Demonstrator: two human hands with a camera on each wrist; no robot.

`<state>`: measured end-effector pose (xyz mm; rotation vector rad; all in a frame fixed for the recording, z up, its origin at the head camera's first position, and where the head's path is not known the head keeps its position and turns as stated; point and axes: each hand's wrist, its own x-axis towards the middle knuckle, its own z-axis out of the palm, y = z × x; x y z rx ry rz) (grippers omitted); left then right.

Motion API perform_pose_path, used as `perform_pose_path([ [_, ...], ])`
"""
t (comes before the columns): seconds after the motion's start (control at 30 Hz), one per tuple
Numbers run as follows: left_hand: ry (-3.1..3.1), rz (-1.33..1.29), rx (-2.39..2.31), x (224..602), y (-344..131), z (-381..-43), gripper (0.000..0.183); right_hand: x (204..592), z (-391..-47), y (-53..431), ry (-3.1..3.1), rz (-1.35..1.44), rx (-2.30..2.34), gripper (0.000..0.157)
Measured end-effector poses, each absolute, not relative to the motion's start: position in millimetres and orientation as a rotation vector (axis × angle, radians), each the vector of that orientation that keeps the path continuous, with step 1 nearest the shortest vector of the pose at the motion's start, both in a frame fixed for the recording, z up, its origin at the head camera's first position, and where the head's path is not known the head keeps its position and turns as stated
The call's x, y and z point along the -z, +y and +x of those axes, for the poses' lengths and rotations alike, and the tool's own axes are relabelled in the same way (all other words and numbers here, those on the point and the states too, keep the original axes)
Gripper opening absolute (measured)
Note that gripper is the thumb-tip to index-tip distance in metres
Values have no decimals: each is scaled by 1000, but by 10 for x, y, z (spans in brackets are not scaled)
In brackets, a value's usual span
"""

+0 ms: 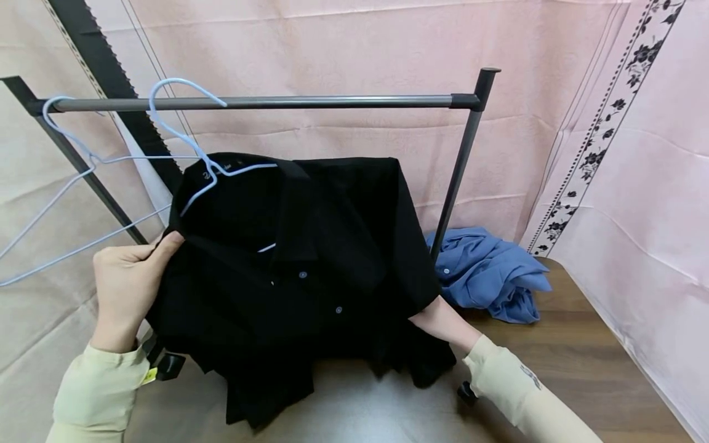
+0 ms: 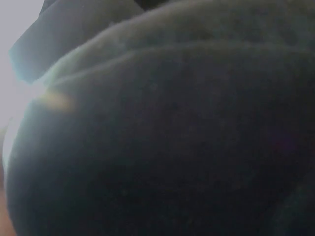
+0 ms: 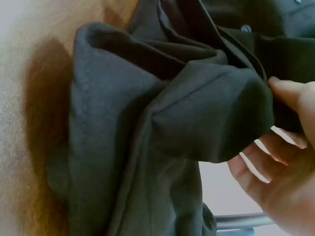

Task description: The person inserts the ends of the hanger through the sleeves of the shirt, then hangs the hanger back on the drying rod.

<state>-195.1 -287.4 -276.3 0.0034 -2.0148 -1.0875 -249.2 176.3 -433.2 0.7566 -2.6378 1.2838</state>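
Note:
A black button-up shirt (image 1: 343,246) hangs in front of the rack, with a light blue hanger (image 1: 185,138) inside its collar. The hanger's hook overlaps the rack's bar in the head view. My left hand (image 1: 130,277) pinches the shirt near the shoulder at the left, thumb on top. Dark cloth fills the left wrist view, hiding that hand's fingers. At the other side, my right hand (image 3: 290,147) holds the shirt's fabric between thumb and fingers. In the head view the short sleeve covers most of this hand, and only the wrist shows.
A grey metal garment rack (image 1: 332,103) stands across the back. Another light blue hanger (image 1: 72,179) hangs at its left end. A crumpled blue shirt (image 1: 487,267) lies on the wooden table (image 1: 598,369) at the right. Pink curtains (image 1: 354,55) enclose the space.

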Motion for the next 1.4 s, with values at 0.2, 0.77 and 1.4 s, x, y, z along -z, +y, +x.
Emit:
perform_pose_path([
  [0.2,-2073,20,1022,2715,-2921,-2006,75,4331,-2547,1759,-2678,708,-1371,61],
  [0.77,-2101,295,983,2496,-3049,-2075,84,4445,-2469,1814,-2950,854,-1156,80],
  [1.4,-2153,393,973,2485,-3114,-2067,82,4394,-2429,1710,-3047,962,-975,69],
])
